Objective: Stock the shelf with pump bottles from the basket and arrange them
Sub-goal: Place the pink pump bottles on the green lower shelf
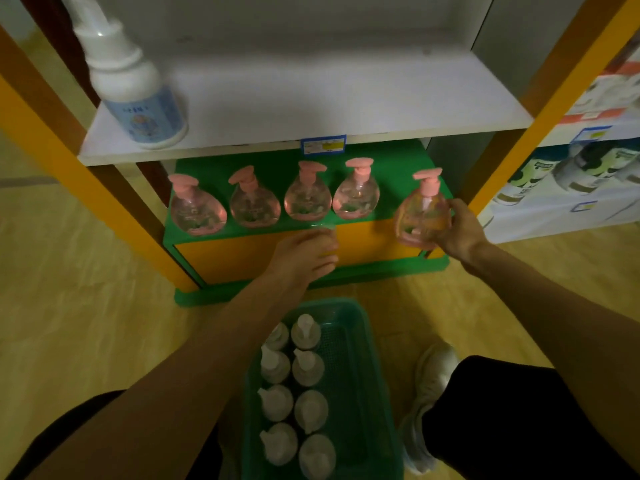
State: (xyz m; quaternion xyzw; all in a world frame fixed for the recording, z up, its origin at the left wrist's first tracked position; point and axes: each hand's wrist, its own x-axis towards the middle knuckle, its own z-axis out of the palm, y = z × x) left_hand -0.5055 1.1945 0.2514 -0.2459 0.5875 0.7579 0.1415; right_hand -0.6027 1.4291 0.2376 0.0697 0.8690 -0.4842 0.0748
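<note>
**Fifth pink bottle held at the green shelf**

A pink pump bottle (420,213) is gripped by the right hand (457,230) at the right end of the green shelf (398,157), beside four standing ones. The left hand (304,251), fingers relaxed, is rested at the shelf's front edge. White bottles are kept in the green basket (367,375) below it.

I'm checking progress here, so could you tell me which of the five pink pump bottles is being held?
The rightmost pink bottle: the right hand grips it at the shelf's edge, while the other four stand untouched in a row.
</note>
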